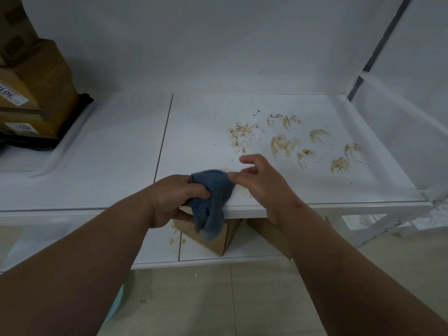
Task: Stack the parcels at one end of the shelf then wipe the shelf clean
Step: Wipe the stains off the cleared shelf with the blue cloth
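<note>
Two hands meet over the front edge of the white shelf (101, 151), both on one blue cloth (213, 192). The left hand (172, 200) has its fingers curled round the cloth's left side, bunching it, so that the lower part of the fabric hangs down past the shelf lip. The right hand (264, 187) pinches the cloth's upper right corner between thumb and a fingertip, while its other fingers are raised and loosely spread above the shelf surface. Just under the right hand, near the edge, a faint brownish smear shows on the shelf. Farther out to the right, several brown smears (283, 144) and small dark specks are scattered across the right panel of the shelf, well apart from the cloth. A seam runs front to back between the left and right panels of the shelf. At the far left end stand the stacked parcels (36, 93), brown cardboard boxes with white labels resting on a dark, flat package. Below the hands, on the lower shelf (242, 248), sits a small cardboard box (218, 241) partly hidden by the hanging cloth, with a few brown marks beside it. A white metal upright (378, 44) of the rack rises at the right, and a pale tiled floor (218, 299) lies beneath.
</note>
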{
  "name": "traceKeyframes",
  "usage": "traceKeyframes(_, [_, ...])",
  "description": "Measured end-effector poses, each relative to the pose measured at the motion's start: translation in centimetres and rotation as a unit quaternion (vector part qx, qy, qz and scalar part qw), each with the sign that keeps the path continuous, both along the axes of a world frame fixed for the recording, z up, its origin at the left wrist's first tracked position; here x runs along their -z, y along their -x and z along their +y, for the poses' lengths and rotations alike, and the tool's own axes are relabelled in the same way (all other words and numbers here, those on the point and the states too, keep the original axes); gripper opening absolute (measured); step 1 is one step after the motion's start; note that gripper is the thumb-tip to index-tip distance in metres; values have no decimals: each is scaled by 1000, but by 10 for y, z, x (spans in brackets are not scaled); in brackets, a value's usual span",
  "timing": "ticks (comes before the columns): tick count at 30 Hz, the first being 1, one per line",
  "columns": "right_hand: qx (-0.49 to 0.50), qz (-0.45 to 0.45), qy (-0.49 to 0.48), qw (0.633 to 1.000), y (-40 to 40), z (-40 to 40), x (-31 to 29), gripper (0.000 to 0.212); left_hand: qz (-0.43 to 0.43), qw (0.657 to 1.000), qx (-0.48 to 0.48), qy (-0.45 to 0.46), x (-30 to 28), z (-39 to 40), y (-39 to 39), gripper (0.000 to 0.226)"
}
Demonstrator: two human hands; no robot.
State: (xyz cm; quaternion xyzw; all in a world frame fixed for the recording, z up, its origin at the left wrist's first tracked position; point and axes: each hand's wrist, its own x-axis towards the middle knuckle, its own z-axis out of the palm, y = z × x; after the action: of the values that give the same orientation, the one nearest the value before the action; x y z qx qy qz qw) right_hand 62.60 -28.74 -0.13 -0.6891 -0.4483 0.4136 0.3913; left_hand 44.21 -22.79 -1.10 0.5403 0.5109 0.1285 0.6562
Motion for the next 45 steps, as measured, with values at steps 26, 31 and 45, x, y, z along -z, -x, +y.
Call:
traceKeyframes(26, [-236, -415, -156, 865, 96, 29, 99, 53, 223, 930, -155, -249, 30, 24, 11, 27])
traceKeyframes(31, [-195, -448, -112, 865, 48, 29, 93, 38, 261, 918, -106, -279, 34, 25, 8, 26])
traceKeyframes(45, [-167, -488, -77, 853, 49, 21, 92, 44, 302, 902, 22, -309, 42, 29, -28, 33])
